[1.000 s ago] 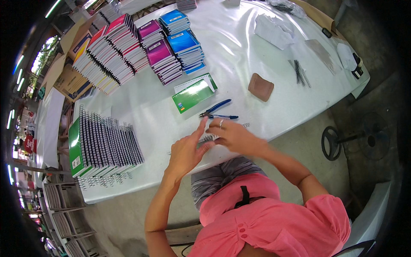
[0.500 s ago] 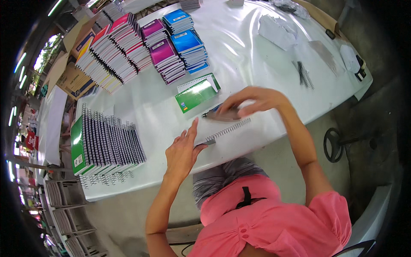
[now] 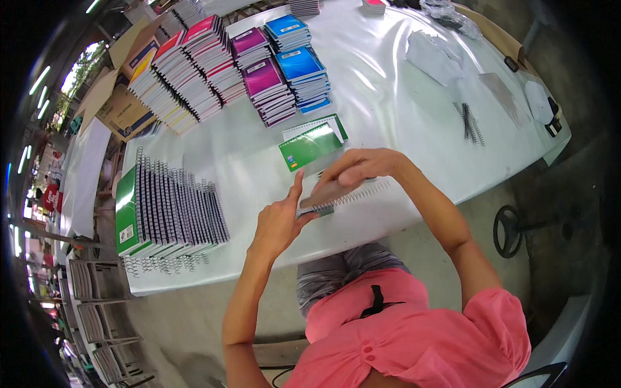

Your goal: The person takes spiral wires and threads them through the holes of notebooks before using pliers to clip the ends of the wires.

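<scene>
A thin spiral binding coil [image 3: 363,195] lies near the table's front edge, one end beside my left hand [image 3: 277,227]. That hand's thumb presses a small grey block [image 3: 327,210] at this end; its index finger stretches away from me. My right hand [image 3: 365,167] grips a flat grey-brown plate [image 3: 325,193] by its far end. The plate slants over the coil's left end, its tip close to my left fingers. Just beyond lies a green-covered notebook [image 3: 312,147] with a punched white sheet [image 3: 304,134] behind it. A small dark thing beside my right fingers is mostly hidden.
At left stand green notebooks [image 3: 171,207] with coils sticking out. Stacks of red [image 3: 204,32], purple [image 3: 264,76] and blue [image 3: 301,63] notebooks fill the far left. Loose coils [image 3: 469,123] and a crumpled white bag [image 3: 435,57] are at right.
My right hand has brought the flat plate left and nearer, over the coil's end. My left hand stays at the block. The whole view has shifted slightly.
</scene>
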Available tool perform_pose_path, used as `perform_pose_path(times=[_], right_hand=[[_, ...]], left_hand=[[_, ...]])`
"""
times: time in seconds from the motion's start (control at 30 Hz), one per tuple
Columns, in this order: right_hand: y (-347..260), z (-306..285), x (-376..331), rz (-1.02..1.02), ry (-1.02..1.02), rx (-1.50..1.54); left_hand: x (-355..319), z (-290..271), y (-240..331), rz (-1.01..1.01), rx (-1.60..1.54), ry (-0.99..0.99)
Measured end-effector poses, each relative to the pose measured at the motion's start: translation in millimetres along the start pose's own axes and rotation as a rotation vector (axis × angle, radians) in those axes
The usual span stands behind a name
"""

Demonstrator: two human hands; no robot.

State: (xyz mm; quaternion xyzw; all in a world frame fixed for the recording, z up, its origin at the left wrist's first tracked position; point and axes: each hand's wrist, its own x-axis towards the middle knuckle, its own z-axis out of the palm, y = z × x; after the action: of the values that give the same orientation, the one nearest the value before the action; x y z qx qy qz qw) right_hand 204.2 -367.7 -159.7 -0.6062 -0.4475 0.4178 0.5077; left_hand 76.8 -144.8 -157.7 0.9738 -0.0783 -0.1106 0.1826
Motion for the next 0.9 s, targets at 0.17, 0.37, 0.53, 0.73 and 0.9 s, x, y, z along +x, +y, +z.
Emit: perform_pose_path(times=[0.17,0.37,0.53,0.73,0.9], right_hand=[[8,3,12,0.076,-0.037,-0.222],[5,10,19,0.117,-0.055,-0.306],[17,9,18,-0.007,-0.006,-0.143],[4,12,20,-0.038,-0.066,-0.134],[5,9,24,0.119,-0.04,-0.181]], left_hand=[[4,-2,-5,0.02,-0.089,-0.016],[2,2,-13,0.107,-0.085,0.033],[2,-5,-5,0.085,-0.095,-0.029],[-2,-3,-11,0.102,-0.102,0.013],[-8,-16,-3,-0.003,-0.03,0.012]])
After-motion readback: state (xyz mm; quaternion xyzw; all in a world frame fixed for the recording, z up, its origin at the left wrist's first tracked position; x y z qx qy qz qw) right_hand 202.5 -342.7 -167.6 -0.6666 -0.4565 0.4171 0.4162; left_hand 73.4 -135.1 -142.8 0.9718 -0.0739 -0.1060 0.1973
